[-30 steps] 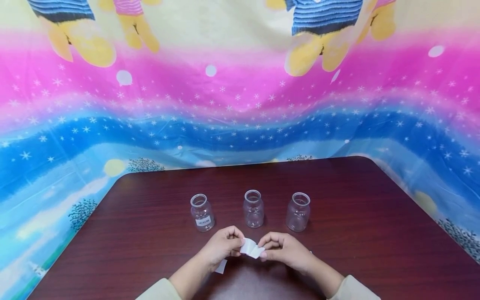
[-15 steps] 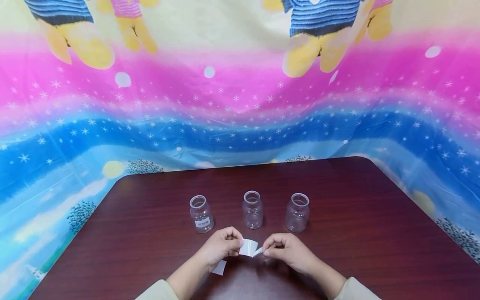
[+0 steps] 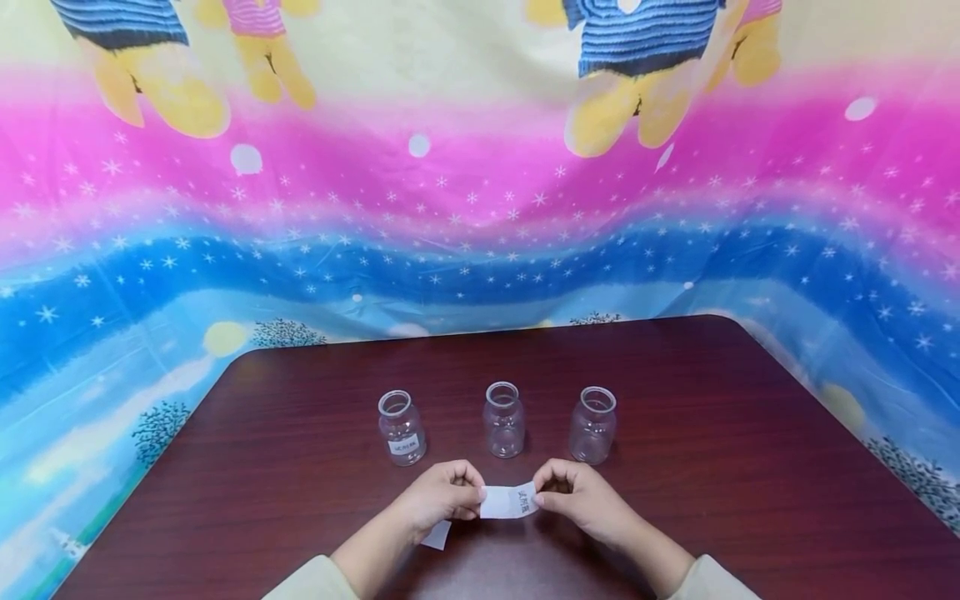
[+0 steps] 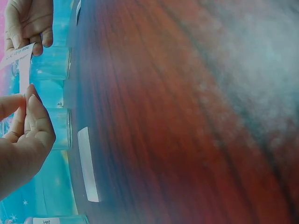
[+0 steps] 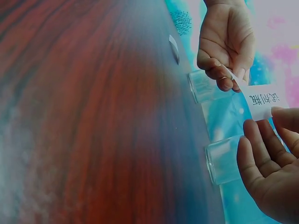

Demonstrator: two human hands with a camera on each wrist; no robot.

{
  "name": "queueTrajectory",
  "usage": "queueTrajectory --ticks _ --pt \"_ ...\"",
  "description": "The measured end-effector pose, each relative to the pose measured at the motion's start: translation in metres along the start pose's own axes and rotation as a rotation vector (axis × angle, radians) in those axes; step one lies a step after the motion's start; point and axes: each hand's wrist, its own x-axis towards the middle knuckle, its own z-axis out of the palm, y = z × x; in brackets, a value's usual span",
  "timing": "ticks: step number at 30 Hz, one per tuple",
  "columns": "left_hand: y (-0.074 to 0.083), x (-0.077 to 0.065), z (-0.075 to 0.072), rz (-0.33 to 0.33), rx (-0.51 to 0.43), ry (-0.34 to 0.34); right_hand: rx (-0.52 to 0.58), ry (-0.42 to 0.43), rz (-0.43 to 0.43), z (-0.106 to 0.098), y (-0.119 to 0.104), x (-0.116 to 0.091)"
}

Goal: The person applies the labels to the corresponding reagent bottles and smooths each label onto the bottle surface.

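Note:
In the head view my left hand (image 3: pixel 448 498) pinches the left end of a white sticker label's paper (image 3: pixel 498 502). My right hand (image 3: pixel 573 496) pinches the right end, where dark printed characters show. A bend runs between the blank part and the printed part (image 5: pixel 264 99), seen larger in the right wrist view. Whether the two parts are separate layers I cannot tell. Beyond the hands stand a glass jar with a label (image 3: pixel 402 429) at left, an unlabelled middle jar (image 3: pixel 504 421) and an unlabelled right jar (image 3: pixel 592 427). All are upright and lidless.
A second white slip (image 3: pixel 437 536) lies on the dark wooden table (image 3: pixel 300 467) beside my left wrist, partly hidden by it. A printed cloth backdrop (image 3: pixel 480 275) hangs behind the table's far edge.
The paper was curled, with a small folded piece in the right fingers. Now it stretches flatter between both hands and printed characters face up. The jars have not moved.

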Motion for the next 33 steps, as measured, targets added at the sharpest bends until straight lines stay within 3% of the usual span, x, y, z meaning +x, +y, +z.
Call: queueTrajectory --ticks 10,24,33 --pt "-0.0039 0.0033 -0.0013 0.015 0.017 0.047 0.048 -0.003 0.034 -0.0017 -0.0005 -0.0012" --pt "-0.0071 -0.0008 0.0059 -0.071 0.093 -0.067 0.036 -0.014 0.032 -0.0003 0.0024 -0.0030" --pt "-0.0102 -0.0011 0.0085 -0.066 0.142 -0.027 0.012 -0.022 0.029 0.0023 0.0043 -0.0043"
